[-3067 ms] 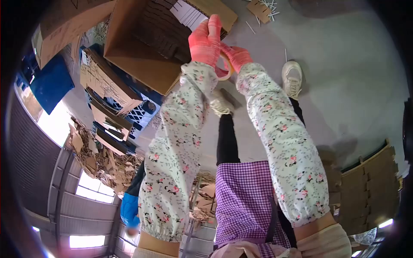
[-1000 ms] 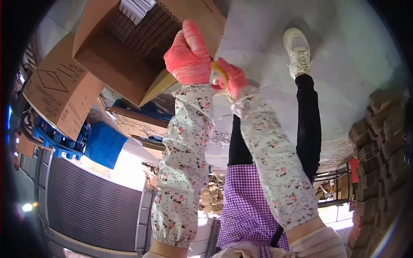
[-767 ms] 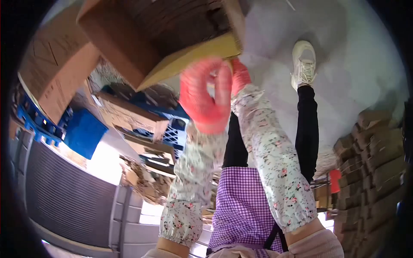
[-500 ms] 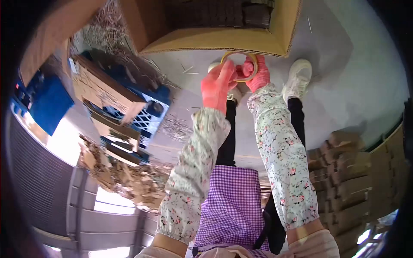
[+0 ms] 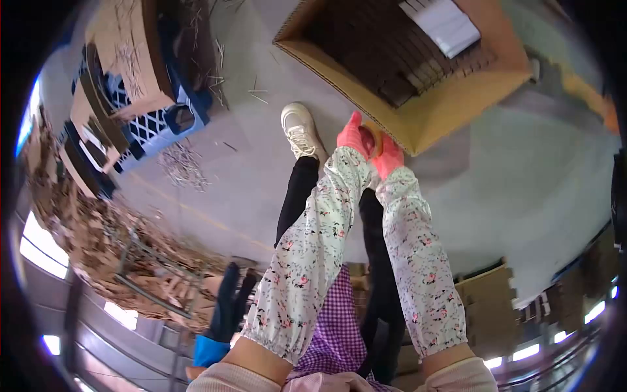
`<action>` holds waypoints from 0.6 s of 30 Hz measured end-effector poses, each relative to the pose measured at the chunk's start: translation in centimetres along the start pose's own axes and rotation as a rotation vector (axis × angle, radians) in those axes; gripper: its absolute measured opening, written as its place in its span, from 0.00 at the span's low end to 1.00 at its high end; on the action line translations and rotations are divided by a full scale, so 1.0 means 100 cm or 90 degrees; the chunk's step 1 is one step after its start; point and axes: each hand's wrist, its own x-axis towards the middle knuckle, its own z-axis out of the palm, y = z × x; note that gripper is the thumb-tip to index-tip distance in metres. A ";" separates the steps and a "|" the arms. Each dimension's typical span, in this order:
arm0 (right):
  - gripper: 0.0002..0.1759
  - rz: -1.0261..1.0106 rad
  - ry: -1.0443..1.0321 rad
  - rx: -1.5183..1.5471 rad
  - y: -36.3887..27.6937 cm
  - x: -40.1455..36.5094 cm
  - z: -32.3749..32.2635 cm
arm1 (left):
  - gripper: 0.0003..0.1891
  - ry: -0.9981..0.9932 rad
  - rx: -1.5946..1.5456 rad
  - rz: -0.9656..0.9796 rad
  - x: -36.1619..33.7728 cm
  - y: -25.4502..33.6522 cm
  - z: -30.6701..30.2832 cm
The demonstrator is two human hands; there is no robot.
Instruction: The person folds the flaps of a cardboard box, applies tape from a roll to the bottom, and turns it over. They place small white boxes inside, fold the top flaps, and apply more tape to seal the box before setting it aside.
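Both my hands wear pink gloves and meet at a roll of tape (image 5: 375, 135), just below the near edge of an open cardboard box (image 5: 470, 124). My left hand (image 5: 351, 136) is closed on the roll's left side, its thumb pointing up. Fingers of my right hand (image 5: 390, 157) wrap the lower right of the roll, partly hidden by the box corner. Rows of brown cardboard pieces (image 5: 356, 39) fill the box's inside, and a white flat packet (image 5: 449, 27) lies on top of them.
A blue plastic crate (image 5: 153, 134) with cardboard sheets (image 5: 134, 52) stands at the left. Straw-like scraps (image 5: 183, 163) litter the grey floor. Heaped cardboard waste (image 5: 117, 242) lies at the lower left. Stacked cardboard (image 5: 486, 307) stands at the lower right.
My view has turned, so the box appears tilted and farther right, with the white packet now visible. My hands and the tape roll have come under the box's near corner.
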 end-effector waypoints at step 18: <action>0.12 -0.472 -0.391 -0.842 -0.452 0.077 0.063 | 0.15 -0.066 -0.496 -0.030 -0.006 -0.037 0.031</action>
